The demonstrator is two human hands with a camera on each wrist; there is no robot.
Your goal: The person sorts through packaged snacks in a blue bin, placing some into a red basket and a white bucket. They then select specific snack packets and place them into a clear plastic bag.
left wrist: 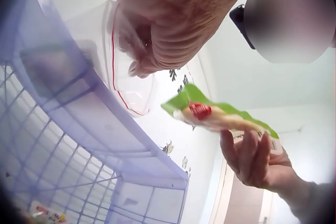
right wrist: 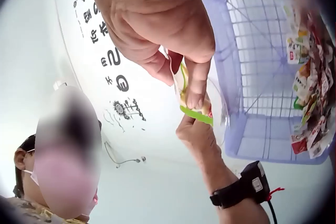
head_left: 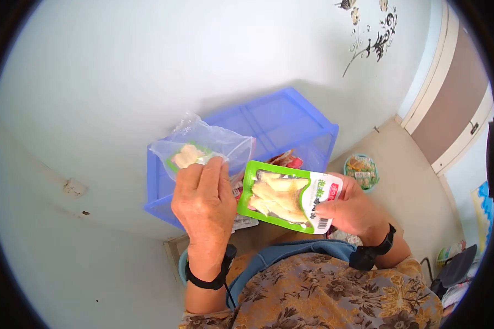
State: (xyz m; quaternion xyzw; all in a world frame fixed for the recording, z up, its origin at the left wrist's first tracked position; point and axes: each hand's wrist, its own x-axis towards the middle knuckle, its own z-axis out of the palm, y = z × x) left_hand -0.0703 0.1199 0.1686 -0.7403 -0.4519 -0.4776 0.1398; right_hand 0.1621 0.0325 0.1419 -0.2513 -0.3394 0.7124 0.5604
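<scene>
A clear zip bag (head_left: pixel 225 140) hangs from my left hand (head_left: pixel 203 200), whose fingers grip it near the opening. The bag's red seal line shows in the left wrist view. Inside it lies a green-edged packet (head_left: pixel 186 156) with pale food. My right hand (head_left: pixel 359 211) pinches a green and white snack packet (head_left: pixel 277 197) by its white printed end, thumb on the front. Its window shows pale yellowish pieces. The packet's green end sits just right of my left fingers, near the bag's edge.
Below both hands stands a blue plastic basket (head_left: pixel 307 118) with gridded walls, against the wall. Several small snack packets (right wrist: pixel 315 82) lie inside. A round container (head_left: pixel 361 171) with packets stands on the floor to the right, towards a door (head_left: pixel 450 93).
</scene>
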